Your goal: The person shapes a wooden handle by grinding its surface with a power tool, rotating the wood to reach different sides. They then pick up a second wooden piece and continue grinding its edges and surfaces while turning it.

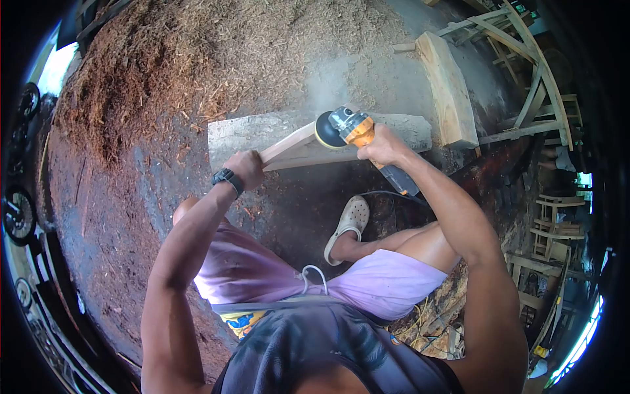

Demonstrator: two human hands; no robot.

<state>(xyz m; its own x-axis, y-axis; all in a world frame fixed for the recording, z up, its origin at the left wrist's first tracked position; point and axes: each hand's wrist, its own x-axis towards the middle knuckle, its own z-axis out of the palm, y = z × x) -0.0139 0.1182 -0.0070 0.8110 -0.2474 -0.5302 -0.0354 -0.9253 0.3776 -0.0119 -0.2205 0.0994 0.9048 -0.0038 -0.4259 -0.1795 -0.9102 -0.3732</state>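
Observation:
My right hand is wrapped round the body of a yellow and black angle grinder. Its round sanding disc meets the upper part of a narrow strip of wood. Closed round the lower end of that strip is my left hand, with a dark watch on the wrist. Beneath the strip lies a pale, rough plank, which the strip crosses at a slant. Pale dust hangs in the air just beyond the disc.
A heap of wood shavings covers the ground ahead. A thick squared timber lies at the right end of the plank. Wooden frames stand further right. The grinder's dark cord runs near my foot in a beige clog.

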